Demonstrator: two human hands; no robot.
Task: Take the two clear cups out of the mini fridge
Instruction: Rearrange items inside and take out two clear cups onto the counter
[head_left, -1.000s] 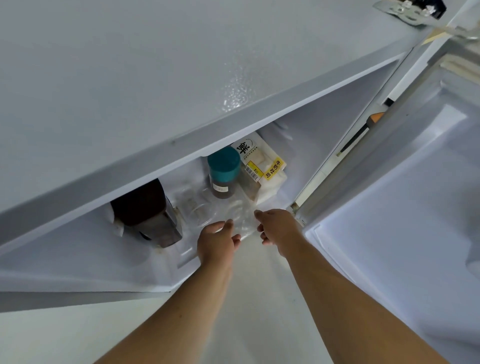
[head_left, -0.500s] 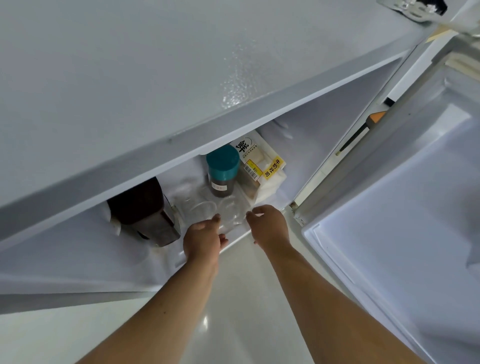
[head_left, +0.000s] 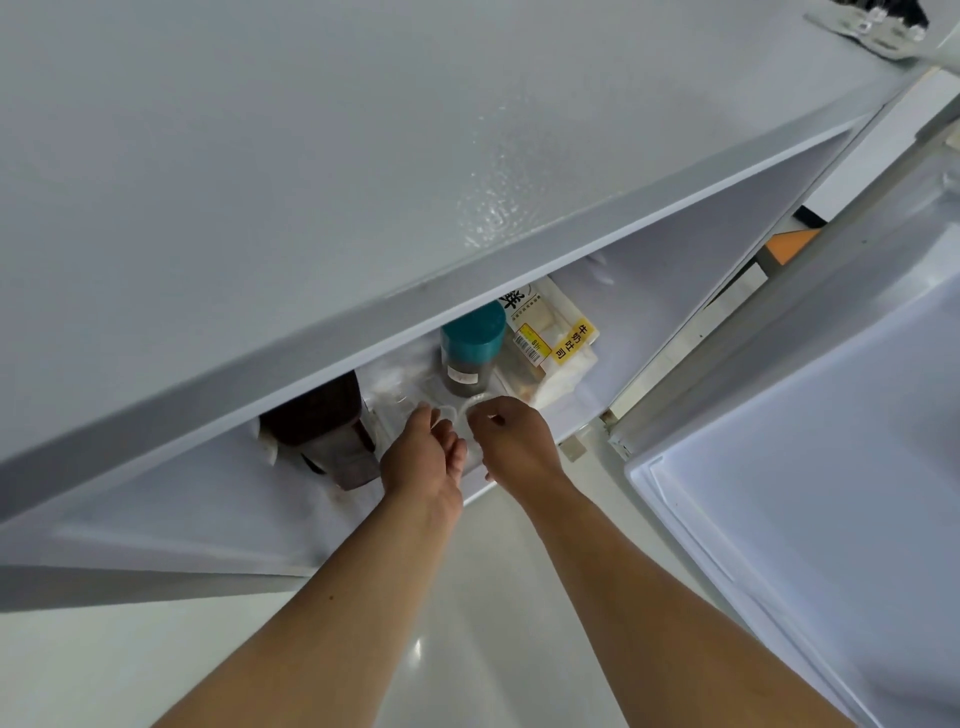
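Observation:
I look down over the white top of the mini fridge (head_left: 363, 182) into its open compartment. Two clear cups stand side by side near the front of the floor inside. My left hand (head_left: 423, 457) reaches in and curls around the left clear cup (head_left: 402, 402). My right hand (head_left: 511, 447) pinches the rim of the right clear cup (head_left: 475, 402) between thumb and fingers. Both cups are see-through and largely hidden by my hands.
Behind the cups stand a teal-capped jar (head_left: 470, 353) and a packaged loaf with a yellow label (head_left: 553, 345). A dark brown container (head_left: 322, 431) sits to the left. The open fridge door (head_left: 805, 493) hangs on the right. Pale floor lies below.
Both hands have moved deeper into the fridge and closed on the two cups; a second ago they hovered at the compartment's front edge.

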